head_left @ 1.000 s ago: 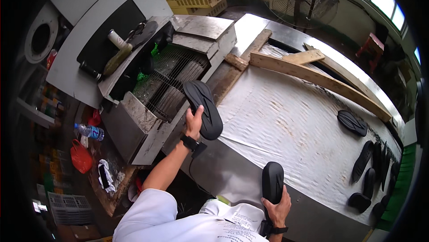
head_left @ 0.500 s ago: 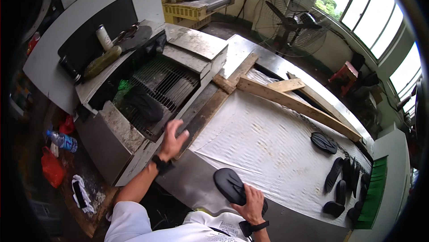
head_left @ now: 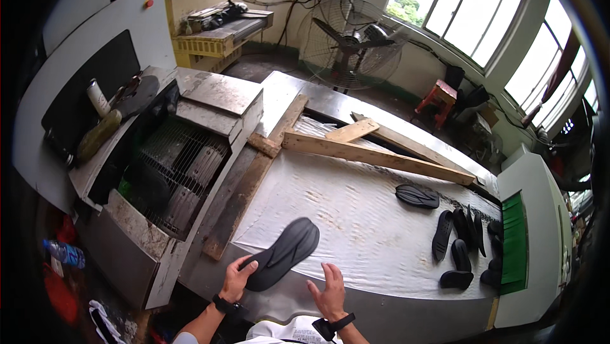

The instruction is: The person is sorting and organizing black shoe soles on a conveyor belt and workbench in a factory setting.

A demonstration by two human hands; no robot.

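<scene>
A black shoe sole (head_left: 283,256) with a grooved strap-like pattern is tilted over the metal front edge of the table. Its lower left end is gripped by my left hand (head_left: 235,280), thumb on top. To the right of the sole, apart from it, my right hand (head_left: 328,293) has its fingers spread and holds nothing. Another dark sole (head_left: 147,186) lies on the wire mesh belt (head_left: 190,163) inside the machine opening at the left, dim in shadow. On the white cloth (head_left: 330,223) a single black sole (head_left: 417,196) lies toward the far right.
Several black soles (head_left: 443,236) are clustered at the table's right end, before a green curtain (head_left: 513,242). Wooden planks (head_left: 375,158) bound the cloth's far side, and a wooden board (head_left: 238,204) its left. A big floor fan (head_left: 349,39) stands behind. A water bottle (head_left: 63,253) is at lower left.
The sole has passed from my right hand to my left. My right hand has opened beside it. The sole on the mesh sits deeper in shadow. The view has turned right.
</scene>
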